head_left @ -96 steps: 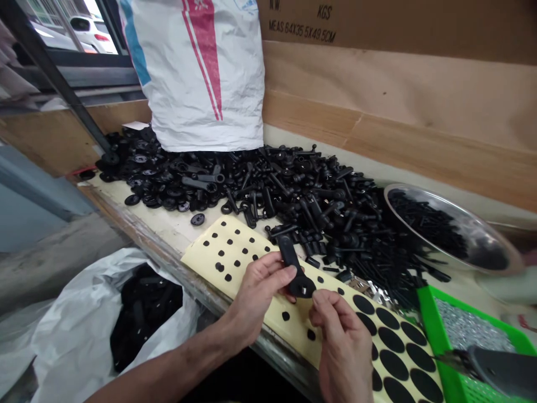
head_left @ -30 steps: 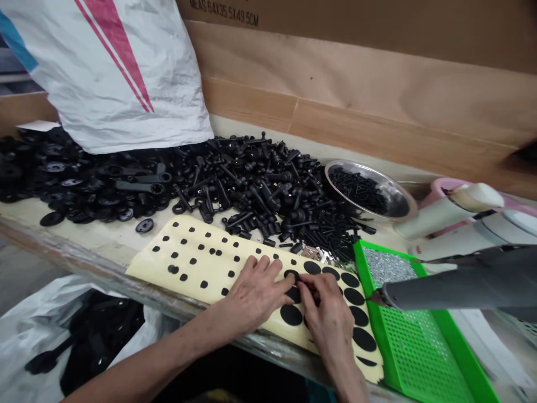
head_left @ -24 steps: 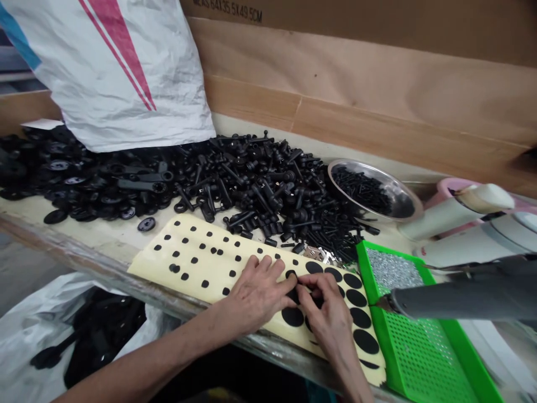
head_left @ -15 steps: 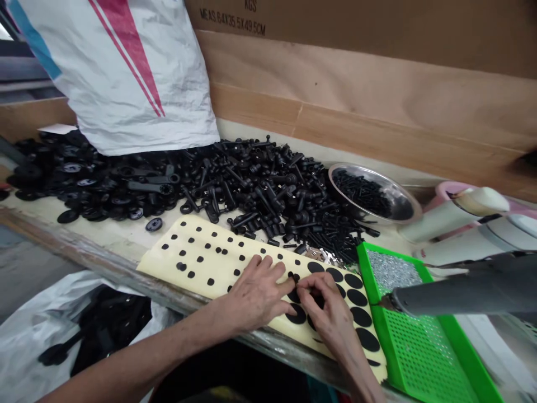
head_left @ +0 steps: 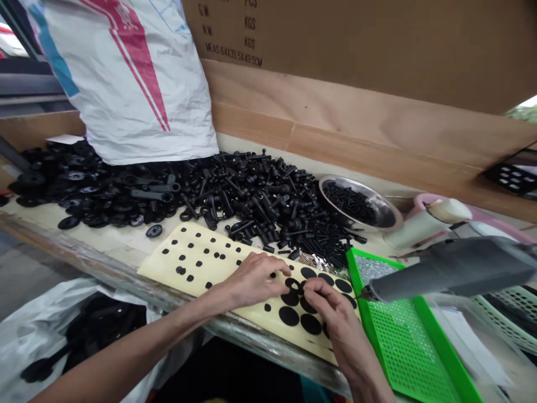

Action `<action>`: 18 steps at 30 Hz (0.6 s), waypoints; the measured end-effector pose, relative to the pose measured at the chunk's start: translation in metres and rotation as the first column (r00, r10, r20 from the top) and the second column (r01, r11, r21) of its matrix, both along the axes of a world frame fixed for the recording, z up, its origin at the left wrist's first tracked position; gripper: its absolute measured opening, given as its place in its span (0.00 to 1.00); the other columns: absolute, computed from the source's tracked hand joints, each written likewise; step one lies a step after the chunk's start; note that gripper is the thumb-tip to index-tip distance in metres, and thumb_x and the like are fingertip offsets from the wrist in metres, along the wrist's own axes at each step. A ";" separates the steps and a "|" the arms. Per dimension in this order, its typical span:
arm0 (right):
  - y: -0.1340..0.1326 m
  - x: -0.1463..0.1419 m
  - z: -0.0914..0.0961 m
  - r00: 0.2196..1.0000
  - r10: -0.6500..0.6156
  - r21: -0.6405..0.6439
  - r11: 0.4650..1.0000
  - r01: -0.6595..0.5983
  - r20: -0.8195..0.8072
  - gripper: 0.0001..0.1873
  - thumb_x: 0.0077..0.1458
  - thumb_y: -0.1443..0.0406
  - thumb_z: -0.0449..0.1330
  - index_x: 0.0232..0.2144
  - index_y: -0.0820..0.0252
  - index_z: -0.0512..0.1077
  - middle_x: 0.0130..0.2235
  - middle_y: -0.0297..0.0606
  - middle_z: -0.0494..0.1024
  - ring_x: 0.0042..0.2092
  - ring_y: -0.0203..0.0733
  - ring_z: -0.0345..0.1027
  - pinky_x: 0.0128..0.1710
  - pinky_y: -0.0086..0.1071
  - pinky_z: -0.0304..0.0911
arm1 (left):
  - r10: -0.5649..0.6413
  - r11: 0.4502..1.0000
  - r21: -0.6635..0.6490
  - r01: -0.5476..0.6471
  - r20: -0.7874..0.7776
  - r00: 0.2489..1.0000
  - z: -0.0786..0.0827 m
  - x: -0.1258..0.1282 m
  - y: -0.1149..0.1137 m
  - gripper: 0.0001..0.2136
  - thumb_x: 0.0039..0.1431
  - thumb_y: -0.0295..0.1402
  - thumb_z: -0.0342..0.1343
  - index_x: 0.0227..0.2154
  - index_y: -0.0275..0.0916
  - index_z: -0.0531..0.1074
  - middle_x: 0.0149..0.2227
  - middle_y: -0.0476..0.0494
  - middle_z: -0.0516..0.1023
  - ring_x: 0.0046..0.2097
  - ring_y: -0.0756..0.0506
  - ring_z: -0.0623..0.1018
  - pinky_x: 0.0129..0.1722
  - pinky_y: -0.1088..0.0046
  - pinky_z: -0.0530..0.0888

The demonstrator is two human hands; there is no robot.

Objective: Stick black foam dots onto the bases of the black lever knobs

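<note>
A pale yellow backing sheet [head_left: 247, 316] lies along the bench front, bearing small black dots on its left and large black round stickers [head_left: 289, 315] on its right. Over its middle, my left hand [head_left: 255, 280] holds nothing; thumb and forefinger are apart beside a black ring-like sticker [head_left: 292, 283] with yellow showing through its centre. My right hand [head_left: 342, 322] has thumb and forefinger pinched at that sticker's right edge, on a small black piece that the fingertips partly hide. Its other fingers are curled above the large stickers.
Behind the sheet spreads a heap of black plastic parts [head_left: 268, 196]. A steel bowl [head_left: 394, 218] of black pieces stands right of it. A green tray [head_left: 413, 347] and a grey power screwdriver [head_left: 444, 268] are at right. A white sack [head_left: 159, 84] stands behind.
The view has tilted up and shifted right. My left thumb and forefinger have drawn back from the right fingertips. The ring-like sticker now shows between the hands.
</note>
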State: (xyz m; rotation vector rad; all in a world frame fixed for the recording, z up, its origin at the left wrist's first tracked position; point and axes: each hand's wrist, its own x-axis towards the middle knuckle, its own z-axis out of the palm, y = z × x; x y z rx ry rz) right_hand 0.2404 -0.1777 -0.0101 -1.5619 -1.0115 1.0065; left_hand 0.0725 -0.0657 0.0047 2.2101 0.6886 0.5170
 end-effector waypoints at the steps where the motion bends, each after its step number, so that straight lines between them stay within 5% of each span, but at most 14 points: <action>1: 0.000 -0.002 0.001 0.997 -0.012 -0.028 1.000 0.010 -0.076 0.13 0.53 0.54 0.62 0.31 0.57 0.72 0.30 0.31 0.69 0.33 0.37 0.61 0.32 0.28 0.57 | 0.037 0.994 -0.102 -0.029 0.071 0.997 0.002 0.000 0.000 0.06 0.54 0.33 0.58 0.34 0.41 0.77 0.35 0.46 0.79 0.38 0.45 0.76 0.42 0.69 0.69; 4: 0.004 -0.011 0.004 0.971 -0.095 -0.042 0.995 0.088 -0.217 0.15 0.50 0.54 0.64 0.36 0.57 0.75 0.32 0.32 0.73 0.35 0.37 0.63 0.36 0.28 0.59 | 0.189 0.918 -0.385 -0.098 0.208 0.960 0.006 0.000 -0.005 0.05 0.53 0.33 0.58 0.26 0.39 0.77 0.32 0.47 0.79 0.36 0.46 0.75 0.36 0.74 0.69; 10: 0.010 -0.024 0.002 0.942 -0.330 0.134 0.933 0.335 -0.060 0.31 0.52 0.53 0.62 0.57 0.51 0.65 0.46 0.37 0.73 0.39 0.39 0.67 0.43 0.35 0.62 | 0.409 0.665 -0.726 -0.177 0.155 0.899 0.012 -0.005 -0.008 0.05 0.49 0.33 0.60 0.25 0.37 0.77 0.25 0.50 0.75 0.28 0.50 0.70 0.31 0.75 0.64; 14: 0.014 -0.020 -0.003 0.969 -0.235 0.135 0.965 0.223 0.078 0.16 0.50 0.53 0.63 0.34 0.58 0.76 0.36 0.37 0.75 0.38 0.42 0.67 0.39 0.33 0.63 | 0.418 0.625 -0.761 -0.175 0.137 0.898 0.009 -0.008 -0.009 0.06 0.47 0.34 0.62 0.26 0.37 0.77 0.26 0.49 0.75 0.30 0.49 0.71 0.33 0.75 0.64; 18: 0.017 -0.030 -0.005 0.955 -0.240 0.207 0.957 0.204 0.171 0.12 0.53 0.55 0.61 0.27 0.57 0.73 0.31 0.34 0.72 0.31 0.39 0.64 0.31 0.31 0.60 | 0.403 0.635 -0.753 -0.172 0.133 0.905 0.005 -0.007 -0.012 0.06 0.50 0.34 0.60 0.26 0.37 0.77 0.27 0.48 0.75 0.31 0.48 0.72 0.33 0.74 0.65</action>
